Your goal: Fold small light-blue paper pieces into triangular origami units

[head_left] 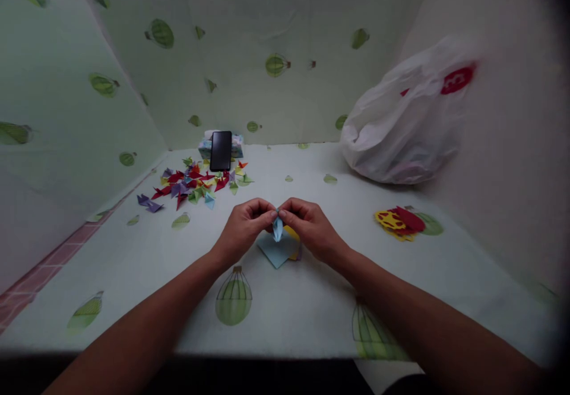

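Observation:
My left hand (246, 224) and my right hand (309, 224) meet at the middle of the table, fingers curled and pinched together. Between their fingertips stands a small folded light-blue paper piece (277, 227), held by both. Just below the hands, flat on the table, lies a light-blue paper sheet (276, 251) on top of a yellow sheet (293, 234) and a purple one that barely shows.
A pile of several folded coloured paper pieces (191, 184) lies at the back left. A black phone (221, 151) leans on a patterned box (236, 144). A white plastic bag (405, 122) fills the back right corner. Red and yellow paper scraps (399, 221) lie at the right.

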Demonstrator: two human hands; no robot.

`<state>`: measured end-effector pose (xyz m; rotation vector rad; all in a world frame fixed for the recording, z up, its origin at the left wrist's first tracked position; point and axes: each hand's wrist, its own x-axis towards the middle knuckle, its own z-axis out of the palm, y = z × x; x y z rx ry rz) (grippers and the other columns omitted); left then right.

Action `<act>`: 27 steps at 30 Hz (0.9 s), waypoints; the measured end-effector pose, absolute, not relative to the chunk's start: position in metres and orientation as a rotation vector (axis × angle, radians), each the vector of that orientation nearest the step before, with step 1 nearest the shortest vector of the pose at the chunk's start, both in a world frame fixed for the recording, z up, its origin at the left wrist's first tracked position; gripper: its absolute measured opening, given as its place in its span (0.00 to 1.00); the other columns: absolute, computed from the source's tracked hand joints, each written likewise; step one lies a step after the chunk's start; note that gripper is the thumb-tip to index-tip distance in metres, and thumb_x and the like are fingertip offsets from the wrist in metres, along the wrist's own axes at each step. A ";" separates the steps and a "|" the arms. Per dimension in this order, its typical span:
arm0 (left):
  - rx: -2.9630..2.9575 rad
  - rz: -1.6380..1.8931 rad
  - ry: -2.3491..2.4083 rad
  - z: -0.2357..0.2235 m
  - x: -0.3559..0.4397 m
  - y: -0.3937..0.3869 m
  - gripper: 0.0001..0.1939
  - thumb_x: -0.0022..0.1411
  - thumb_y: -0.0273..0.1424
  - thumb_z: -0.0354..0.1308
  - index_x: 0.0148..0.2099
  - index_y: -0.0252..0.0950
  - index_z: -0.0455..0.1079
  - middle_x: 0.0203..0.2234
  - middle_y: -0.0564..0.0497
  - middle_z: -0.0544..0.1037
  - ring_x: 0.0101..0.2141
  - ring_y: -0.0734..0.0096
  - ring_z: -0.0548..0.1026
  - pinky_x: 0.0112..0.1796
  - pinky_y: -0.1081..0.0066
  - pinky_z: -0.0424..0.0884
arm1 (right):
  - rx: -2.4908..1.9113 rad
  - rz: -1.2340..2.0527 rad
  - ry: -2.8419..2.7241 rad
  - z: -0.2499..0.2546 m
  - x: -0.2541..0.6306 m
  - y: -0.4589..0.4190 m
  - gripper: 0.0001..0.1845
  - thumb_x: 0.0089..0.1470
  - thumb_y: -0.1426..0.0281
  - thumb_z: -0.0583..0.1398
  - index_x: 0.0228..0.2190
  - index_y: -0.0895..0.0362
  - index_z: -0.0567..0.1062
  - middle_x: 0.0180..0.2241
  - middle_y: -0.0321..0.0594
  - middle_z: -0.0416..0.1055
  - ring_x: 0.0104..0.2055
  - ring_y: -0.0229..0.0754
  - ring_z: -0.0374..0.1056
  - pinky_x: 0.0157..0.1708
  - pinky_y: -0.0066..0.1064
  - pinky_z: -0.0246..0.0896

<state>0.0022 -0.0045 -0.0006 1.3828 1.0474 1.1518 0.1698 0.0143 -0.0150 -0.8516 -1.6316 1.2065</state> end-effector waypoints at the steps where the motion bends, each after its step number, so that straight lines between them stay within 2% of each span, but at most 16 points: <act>1: 1.394 1.150 1.053 -0.001 0.002 -0.004 0.10 0.57 0.35 0.65 0.33 0.32 0.73 0.24 0.53 0.75 0.26 0.76 0.72 0.31 0.73 0.69 | -0.860 1.194 -1.645 -0.015 0.170 0.014 0.11 0.55 0.64 0.61 0.25 0.58 0.73 0.26 0.36 0.70 0.30 0.38 0.63 0.33 0.32 0.58; 7: 1.493 1.140 1.115 0.002 0.001 -0.005 0.11 0.58 0.37 0.63 0.33 0.33 0.72 0.24 0.54 0.73 0.26 0.74 0.71 0.30 0.72 0.69 | -0.872 1.149 -1.707 -0.013 0.171 0.013 0.12 0.56 0.64 0.60 0.26 0.58 0.74 0.26 0.37 0.70 0.30 0.38 0.63 0.33 0.32 0.57; 15: 1.649 1.233 1.267 -0.001 0.004 -0.007 0.07 0.59 0.33 0.59 0.32 0.35 0.69 0.23 0.55 0.71 0.23 0.77 0.68 0.26 0.74 0.65 | -0.874 1.204 -1.704 -0.013 0.170 0.011 0.10 0.54 0.64 0.61 0.27 0.58 0.72 0.27 0.36 0.69 0.30 0.37 0.62 0.32 0.31 0.56; 21: 1.765 1.158 1.283 0.001 0.002 -0.006 0.06 0.59 0.32 0.59 0.33 0.35 0.70 0.23 0.55 0.73 0.23 0.77 0.68 0.26 0.75 0.65 | -0.958 1.037 -1.774 -0.011 0.171 0.012 0.08 0.54 0.67 0.60 0.26 0.57 0.73 0.27 0.37 0.70 0.31 0.39 0.63 0.33 0.32 0.57; 27: 1.780 1.270 1.360 -0.002 0.003 -0.008 0.05 0.60 0.31 0.58 0.32 0.37 0.67 0.23 0.55 0.73 0.24 0.75 0.72 0.27 0.74 0.68 | -0.938 1.100 -1.713 -0.013 0.166 0.009 0.04 0.51 0.68 0.60 0.29 0.56 0.70 0.30 0.37 0.70 0.34 0.39 0.65 0.35 0.32 0.61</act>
